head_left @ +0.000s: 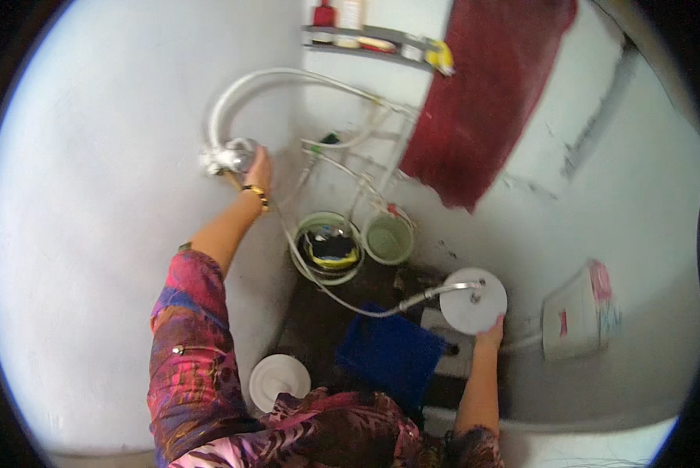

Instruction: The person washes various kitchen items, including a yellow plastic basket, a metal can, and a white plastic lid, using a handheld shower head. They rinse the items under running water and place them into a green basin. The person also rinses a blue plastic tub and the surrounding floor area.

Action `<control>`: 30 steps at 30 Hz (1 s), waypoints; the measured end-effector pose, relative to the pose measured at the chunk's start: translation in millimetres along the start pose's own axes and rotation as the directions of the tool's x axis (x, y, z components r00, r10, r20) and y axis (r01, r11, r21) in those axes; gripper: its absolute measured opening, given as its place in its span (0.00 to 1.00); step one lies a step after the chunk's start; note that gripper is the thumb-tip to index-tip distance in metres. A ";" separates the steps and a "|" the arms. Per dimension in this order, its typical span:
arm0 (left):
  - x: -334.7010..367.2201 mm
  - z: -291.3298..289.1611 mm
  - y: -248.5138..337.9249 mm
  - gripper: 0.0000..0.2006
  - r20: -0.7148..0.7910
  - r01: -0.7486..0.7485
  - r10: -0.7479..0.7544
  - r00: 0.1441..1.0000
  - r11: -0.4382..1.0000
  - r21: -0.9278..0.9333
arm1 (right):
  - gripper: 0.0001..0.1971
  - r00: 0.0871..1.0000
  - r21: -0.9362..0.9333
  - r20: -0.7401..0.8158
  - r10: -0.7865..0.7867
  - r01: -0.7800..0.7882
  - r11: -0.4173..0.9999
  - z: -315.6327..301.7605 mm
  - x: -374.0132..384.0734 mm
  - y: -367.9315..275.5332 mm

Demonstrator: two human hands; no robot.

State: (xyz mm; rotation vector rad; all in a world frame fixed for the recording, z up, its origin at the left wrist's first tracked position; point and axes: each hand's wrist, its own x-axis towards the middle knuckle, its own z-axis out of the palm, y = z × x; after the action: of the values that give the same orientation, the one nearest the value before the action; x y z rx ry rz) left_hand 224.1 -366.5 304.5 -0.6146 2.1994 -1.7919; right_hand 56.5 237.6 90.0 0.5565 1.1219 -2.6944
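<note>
My left hand is raised to the left wall, its fingers closed round the silver knob of a water tap. A white hose hangs from near the tap and loops down to the right. It ends in a silver fitting lying across the face of a round white disc. My right hand grips the disc at its lower right edge. Whether the fitting is fixed to the disc or only lies over it, I cannot tell.
Two green buckets stand in the corner under wall pipes; the left one holds dark and yellow things. A blue flat-topped thing and a round white lid-like thing are below. A shelf, red cloth and white box are on the walls.
</note>
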 end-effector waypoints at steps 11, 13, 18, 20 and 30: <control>-59.8 -85.9 52.4 0.26 -0.479 -0.370 0.036 0.877 0.687 -0.625 | 0.26 0.984 0.092 -0.097 -0.150 0.159 0.983 34.0 -52.0 -20.0; -97.9 -139.9 69.8 0.25 -0.593 -0.569 0.056 0.803 0.369 -0.735 | 0.25 0.990 0.120 -0.015 -0.141 0.142 0.983 33.9 -52.8 -26.9; -133.9 -210.4 115.3 0.32 -0.679 -0.653 -0.025 0.734 -0.300 -0.695 | 0.25 0.992 -0.003 -0.053 -0.118 0.118 0.993 94.1 -89.8 -40.2; -129.4 -225.3 134.2 0.35 -0.646 -0.599 -0.084 0.759 -0.478 -0.642 | 0.25 0.993 0.014 -0.021 -0.118 0.118 0.993 115.9 -101.9 -39.8; -119.5 -273.9 127.7 0.14 -0.407 -0.330 -0.115 0.906 -0.795 -0.509 | 0.23 0.993 -0.033 0.094 -0.071 0.075 0.997 152.7 -109.0 -38.8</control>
State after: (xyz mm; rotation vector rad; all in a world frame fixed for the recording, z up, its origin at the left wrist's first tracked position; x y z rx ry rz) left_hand 188.2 -52.0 231.3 0.1249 2.9220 1.7749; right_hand 103.2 157.6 257.7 0.3877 1.1865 -2.7237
